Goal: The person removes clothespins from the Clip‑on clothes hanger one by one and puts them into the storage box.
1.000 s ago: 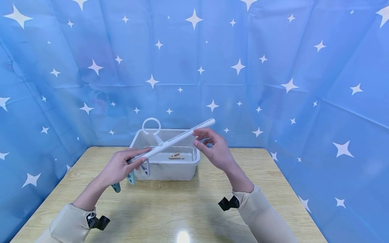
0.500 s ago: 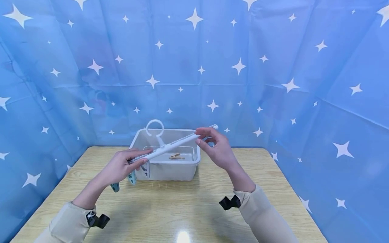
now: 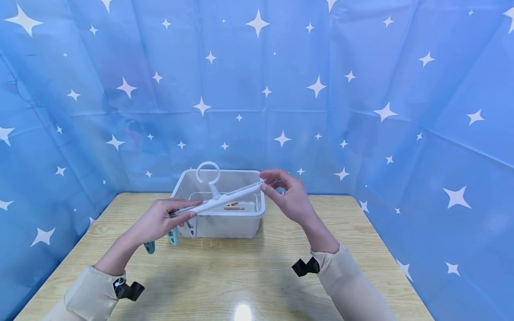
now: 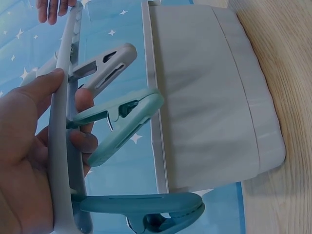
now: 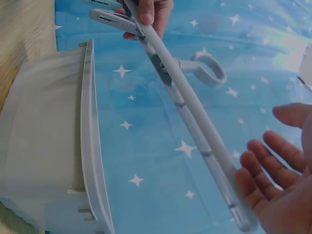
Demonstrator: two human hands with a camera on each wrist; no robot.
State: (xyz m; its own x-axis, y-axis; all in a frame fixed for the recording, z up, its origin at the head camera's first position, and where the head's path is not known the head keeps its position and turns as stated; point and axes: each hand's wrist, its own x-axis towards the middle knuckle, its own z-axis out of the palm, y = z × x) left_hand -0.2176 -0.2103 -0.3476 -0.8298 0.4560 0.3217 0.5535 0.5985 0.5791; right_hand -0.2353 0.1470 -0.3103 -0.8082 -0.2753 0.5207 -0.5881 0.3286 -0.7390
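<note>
My left hand (image 3: 158, 219) grips one end of a white bar-shaped clip hanger (image 3: 230, 196), thumb on one side and fingers on the other. Its ring hook (image 5: 212, 70) stands up from the bar's middle. In the left wrist view a grey clip (image 4: 109, 68), a light teal clip (image 4: 122, 122) and a dark teal clip (image 4: 146, 207) hang from the bar near that hand. My right hand (image 3: 290, 199) is at the bar's far end. The right wrist view shows its fingers spread and relaxed, with the little finger right beside the bar.
A whitish plastic bin (image 3: 225, 227) stands behind the hanger on the wooden table (image 3: 225, 276). Inside it lies a small wooden clothespin (image 3: 234, 207). A blue curtain with white stars (image 3: 225, 80) encloses the table at the back and sides.
The hanger's right end has swung down, so the bar lies flatter, and its hook has shifted slightly right and down. My right hand has moved a little to the right.
</note>
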